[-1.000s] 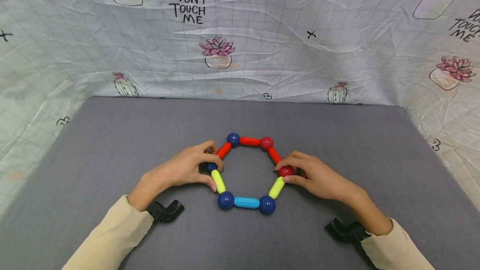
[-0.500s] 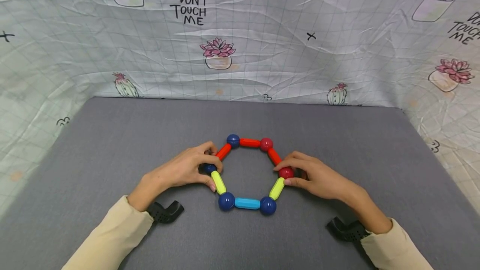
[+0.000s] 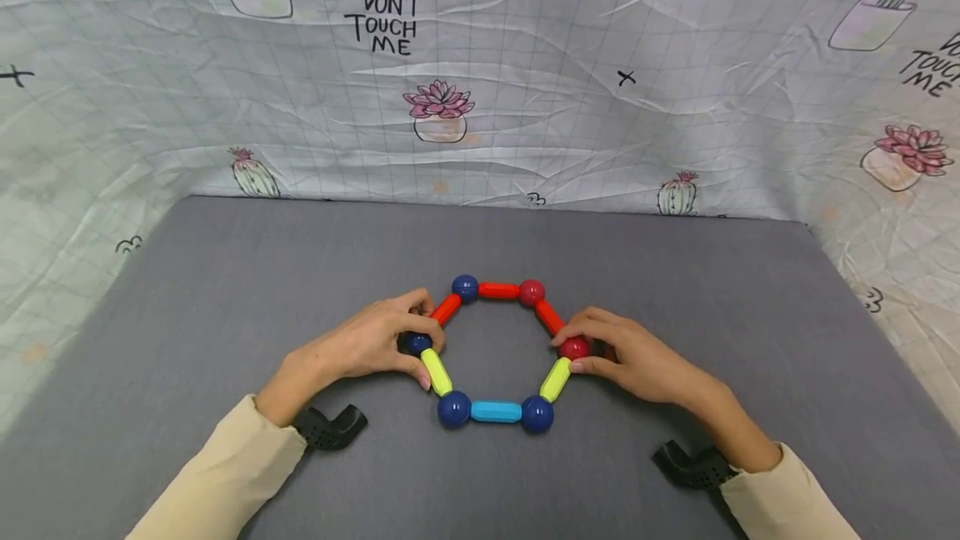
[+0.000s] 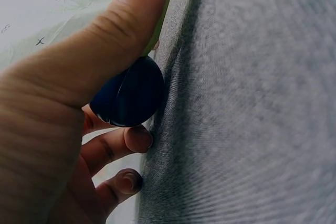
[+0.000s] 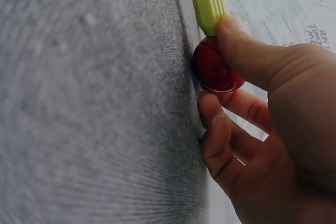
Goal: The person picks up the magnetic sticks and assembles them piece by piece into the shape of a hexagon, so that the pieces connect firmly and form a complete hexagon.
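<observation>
A six-sided ring of magnetic balls and rods lies flat on the grey table. My left hand [image 3: 382, 336] curls round the dark blue ball [image 4: 131, 93] at the ring's left corner; its thumb lies along a yellow-green rod [image 3: 437, 372]. At the opposite corner, my right hand [image 3: 626, 352] grips a red ball [image 5: 214, 66], with the thumb by another yellow-green rod [image 5: 206, 1]. A light blue rod [image 3: 496, 412] joins two blue balls [image 3: 454, 410] on the near side. Red rods [image 3: 498, 291] link a blue ball [image 3: 465, 287] and a red ball [image 3: 532, 292] at the far side.
The grey table [image 3: 300, 248] ends at a hanging white cloth [image 3: 540, 107] printed with potted plants and writing. Black wrist-worn devices [image 3: 330, 428] sit under both wrists, close to the tabletop.
The ring's left blue ball has edged slightly outward within my left hand. Both hands keep nearly the same place and hold. The head view has shifted a little.
</observation>
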### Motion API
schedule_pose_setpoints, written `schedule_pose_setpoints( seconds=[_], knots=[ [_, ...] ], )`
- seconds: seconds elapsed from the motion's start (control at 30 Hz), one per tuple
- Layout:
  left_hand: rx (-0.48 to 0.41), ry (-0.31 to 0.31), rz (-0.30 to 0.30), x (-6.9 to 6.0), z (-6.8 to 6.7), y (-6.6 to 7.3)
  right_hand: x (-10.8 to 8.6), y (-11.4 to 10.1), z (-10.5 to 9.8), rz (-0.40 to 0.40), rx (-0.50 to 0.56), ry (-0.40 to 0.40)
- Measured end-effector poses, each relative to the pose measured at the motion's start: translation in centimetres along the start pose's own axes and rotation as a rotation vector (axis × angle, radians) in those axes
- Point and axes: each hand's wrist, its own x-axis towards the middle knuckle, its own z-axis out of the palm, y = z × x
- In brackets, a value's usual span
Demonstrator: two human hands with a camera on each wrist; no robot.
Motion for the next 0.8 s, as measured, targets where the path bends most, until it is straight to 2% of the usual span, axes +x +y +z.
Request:
schedule_pose_setpoints(
  seconds=[0.3, 0.8],
  knots=[
    [-0.006, 0.0, -0.001, 0.03, -0.02, -0.1, 0.01, 0.33, 0.12, -0.021, 0.011, -0.002],
    [-0.017, -0.023, -0.07, 0.06, -0.2, 0.25, 0.06, 0.31, -0.02, -0.019, 0.004, -0.022]
  ],
)
